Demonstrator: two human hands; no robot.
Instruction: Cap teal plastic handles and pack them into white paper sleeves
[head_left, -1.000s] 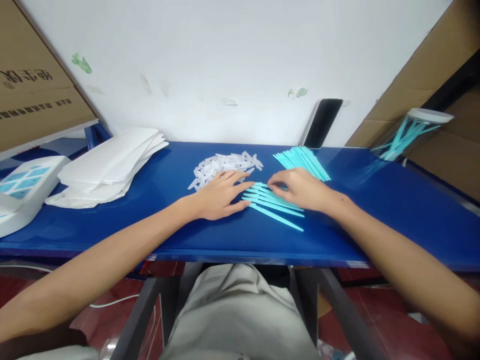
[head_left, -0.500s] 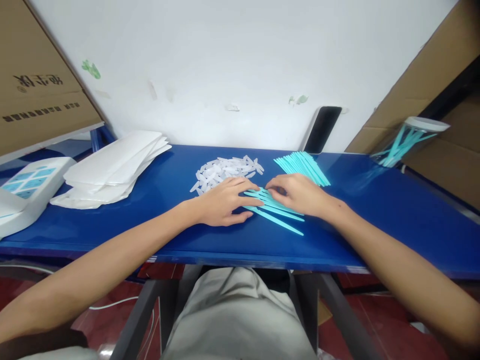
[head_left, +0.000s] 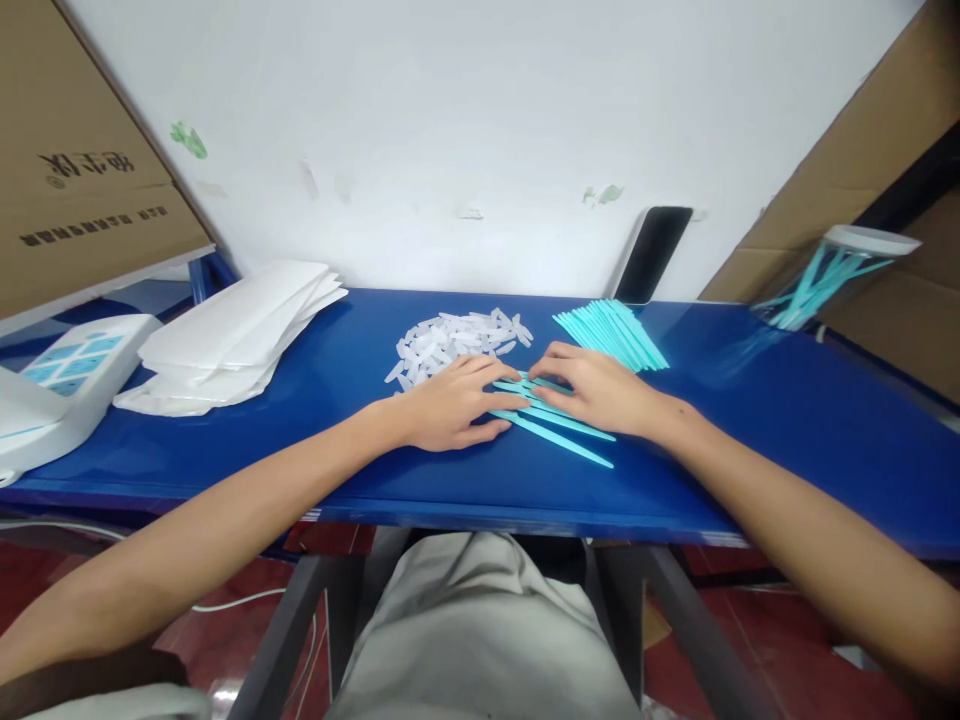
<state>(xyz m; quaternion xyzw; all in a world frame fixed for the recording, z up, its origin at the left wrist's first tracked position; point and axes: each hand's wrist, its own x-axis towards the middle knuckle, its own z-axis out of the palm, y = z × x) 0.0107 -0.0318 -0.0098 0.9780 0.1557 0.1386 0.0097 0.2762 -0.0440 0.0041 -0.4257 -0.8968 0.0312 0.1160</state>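
Several slim turquoise plastic sticks (head_left: 566, 438) lie fanned out on the blue table under my hands. My left hand (head_left: 454, 405) lies palm down with its fingers spread, fingertips touching the sticks' left ends. From the right, my right hand (head_left: 592, 388) has thumb and index finger closed around a stick near those ends; the fingers partly hide it. A heap of small whitish translucent plastic pieces (head_left: 442, 345) lies just behind my left hand. Behind my right hand is a neater bundle of turquoise sticks (head_left: 615, 333).
White paper bags or sleeves (head_left: 240, 320) are stacked at left, beside a white device with blue labels (head_left: 82, 370). A dark phone (head_left: 656, 255) leans on the wall. A clear jar of turquoise sticks (head_left: 825, 275) stands at right. A cardboard box (head_left: 90, 100) is at upper left.
My right index finger has straightened and reaches further over the sticks. My left hand keeps its place on them. The whole view has shifted slightly.
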